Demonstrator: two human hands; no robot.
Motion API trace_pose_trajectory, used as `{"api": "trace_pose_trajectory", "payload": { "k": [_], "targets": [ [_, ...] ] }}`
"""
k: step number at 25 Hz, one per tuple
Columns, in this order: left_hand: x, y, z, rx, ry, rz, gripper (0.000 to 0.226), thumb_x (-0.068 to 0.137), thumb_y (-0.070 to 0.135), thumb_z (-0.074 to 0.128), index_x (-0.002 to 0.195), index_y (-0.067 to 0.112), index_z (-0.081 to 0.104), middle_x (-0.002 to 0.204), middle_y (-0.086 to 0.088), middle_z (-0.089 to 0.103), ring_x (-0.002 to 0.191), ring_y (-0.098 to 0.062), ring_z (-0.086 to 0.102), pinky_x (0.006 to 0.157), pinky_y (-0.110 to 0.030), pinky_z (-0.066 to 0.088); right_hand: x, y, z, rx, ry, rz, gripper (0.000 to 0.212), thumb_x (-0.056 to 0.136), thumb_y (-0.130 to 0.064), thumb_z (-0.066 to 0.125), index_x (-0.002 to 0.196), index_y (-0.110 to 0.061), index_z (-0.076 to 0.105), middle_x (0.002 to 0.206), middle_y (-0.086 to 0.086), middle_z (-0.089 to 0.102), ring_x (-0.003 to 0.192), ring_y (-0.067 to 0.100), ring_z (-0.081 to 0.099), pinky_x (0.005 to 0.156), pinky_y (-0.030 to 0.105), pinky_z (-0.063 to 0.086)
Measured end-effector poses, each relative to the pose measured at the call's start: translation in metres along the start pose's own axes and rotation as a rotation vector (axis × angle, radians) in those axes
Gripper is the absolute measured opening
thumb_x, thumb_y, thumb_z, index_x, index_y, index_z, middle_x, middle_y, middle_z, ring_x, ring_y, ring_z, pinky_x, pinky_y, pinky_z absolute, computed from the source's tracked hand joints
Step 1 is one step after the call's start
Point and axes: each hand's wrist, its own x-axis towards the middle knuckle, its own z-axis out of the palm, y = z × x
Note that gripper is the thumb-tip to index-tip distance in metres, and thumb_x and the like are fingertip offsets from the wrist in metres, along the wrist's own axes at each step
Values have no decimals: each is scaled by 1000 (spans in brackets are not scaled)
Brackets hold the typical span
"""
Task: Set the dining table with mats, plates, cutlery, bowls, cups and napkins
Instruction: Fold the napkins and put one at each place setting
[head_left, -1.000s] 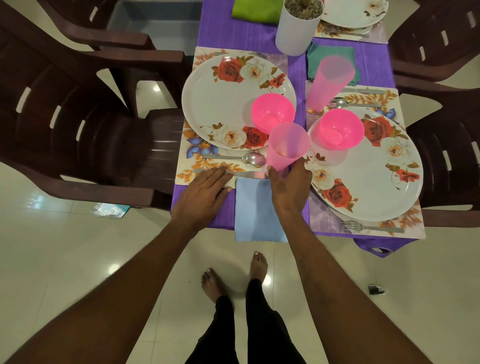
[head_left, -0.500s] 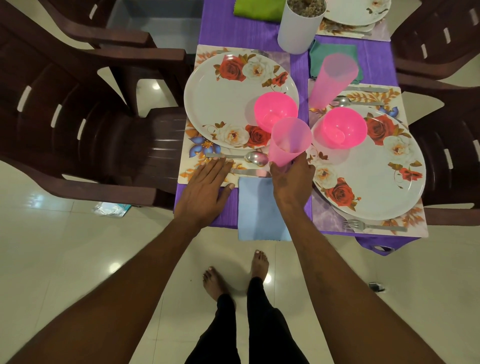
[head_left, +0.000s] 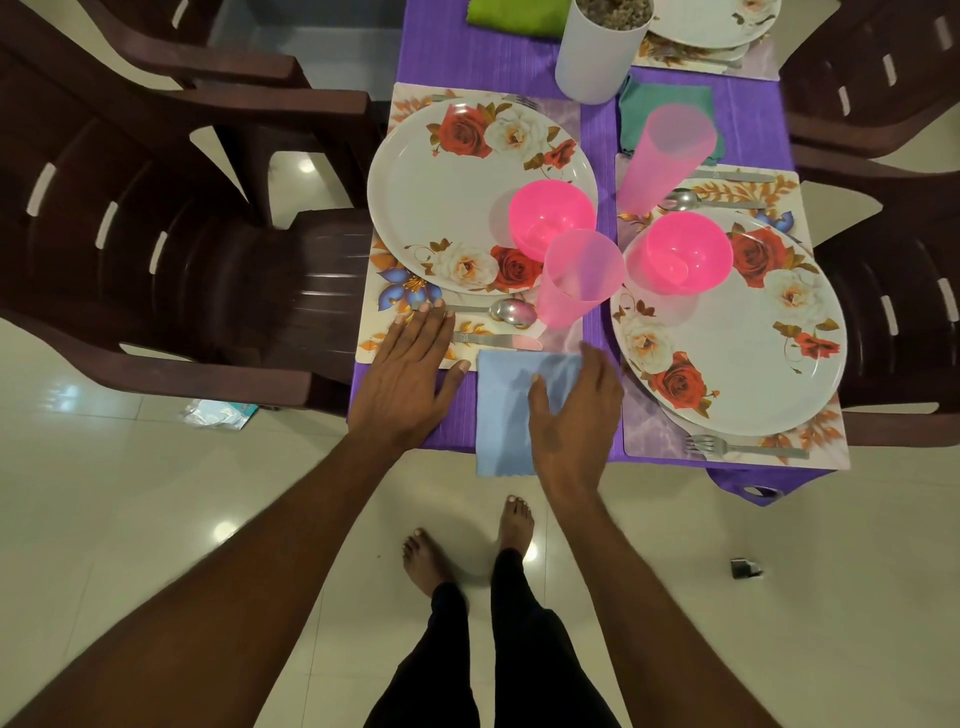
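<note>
Two floral plates (head_left: 447, 208) (head_left: 753, 364) lie on floral mats (head_left: 379, 332) on the purple table, each with a pink bowl (head_left: 551, 215) (head_left: 680, 252) on it. A pink cup (head_left: 576, 278) stands upright between the plates, free of my hands. A second pink cup (head_left: 662, 156) stands further back. A spoon (head_left: 511, 312) and knife (head_left: 498, 341) lie on the near left mat. My left hand (head_left: 410, 379) rests flat on the table edge and mat corner. My right hand (head_left: 574, 410), fingers apart, hovers over the light blue napkin (head_left: 501, 415).
Dark brown plastic chairs (head_left: 156, 270) (head_left: 904, 291) flank the table on both sides. A white cylinder container (head_left: 597, 47), a teal napkin (head_left: 665, 111) and a green napkin (head_left: 514, 15) sit further back. A fork (head_left: 743, 447) lies at the right mat's near edge. My bare feet stand on the tiled floor.
My right hand has let go of the near pink cup and drawn back over the blue napkin. The left hand has stayed flat on the table edge.
</note>
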Motion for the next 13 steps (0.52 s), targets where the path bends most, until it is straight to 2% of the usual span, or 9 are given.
{"api": "trace_pose_trajectory", "payload": {
  "k": [3, 5, 9, 13],
  "targets": [
    [-2, 1, -1, -13, -16, 75, 63, 107, 55, 17, 163, 25, 14, 169, 3, 13, 157, -15, 6, 128, -37, 5, -33, 10, 4, -204, -145, -139, 69, 101, -56, 47, 159, -27, 26, 167, 2, 22, 155, 22, 15, 127, 44, 11],
    [-3, 1, -2, -33, -31, 79, 62, 107, 54, 17, 162, 25, 20, 168, 3, 19, 156, -14, 11, 127, -33, 5, -41, 16, 9, -304, -212, -181, 71, 101, -60, 42, 161, -31, 18, 170, 0, 10, 157, 23, 3, 127, 46, 3],
    [-8, 3, -2, -27, 23, 40, 59, 107, 50, 25, 158, 22, 33, 163, 1, 32, 154, -17, 22, 124, -31, 8, -47, 20, 13, -412, -207, -220, 71, 102, -60, 37, 162, -28, 16, 170, 4, 7, 157, 27, 0, 126, 52, 6],
    [-9, 3, -2, -16, 30, 27, 59, 107, 50, 26, 158, 21, 34, 162, 1, 34, 153, -18, 25, 124, -32, 9, -50, 15, 18, -438, -193, -201, 70, 103, -61, 32, 162, -28, 12, 170, 6, 4, 157, 29, -2, 126, 53, 8]
  ]
}}
